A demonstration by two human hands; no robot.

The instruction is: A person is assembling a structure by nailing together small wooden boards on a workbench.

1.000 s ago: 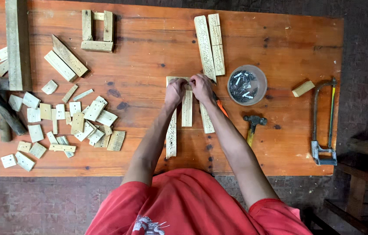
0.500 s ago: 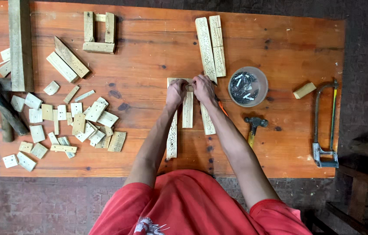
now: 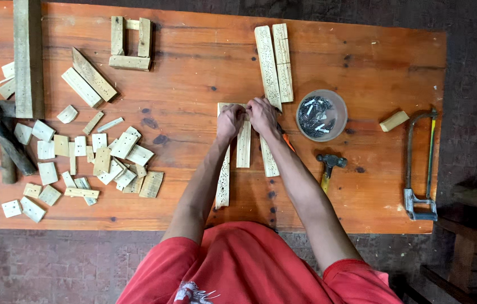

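Small wooden slats being lined up by hand on an orange wooden surface (image 3: 193, 67)

Both hands are parked on the top ends of the slats, just left of the clear bowl of nails (image 3: 322, 115): the left hand (image 3: 230, 122) is pressed down on a short cross piece (image 3: 226, 106) over the long slat (image 3: 223, 179), and the right hand (image 3: 262, 114) is pinched onto the tops of the middle slat (image 3: 243, 145) and the right slat (image 3: 269, 157). Each grip looks narrow, fingers curled close on the wood, though how tight can't be told. The slats would be judged light, stiff and dry, probably easy to split at the ends, so best held by the long edges. A hammer (image 3: 328, 167) lies just below the bowl, a hacksaw (image 3: 418, 163) well to its right, loose offcuts (image 3: 80, 163) far to its left.
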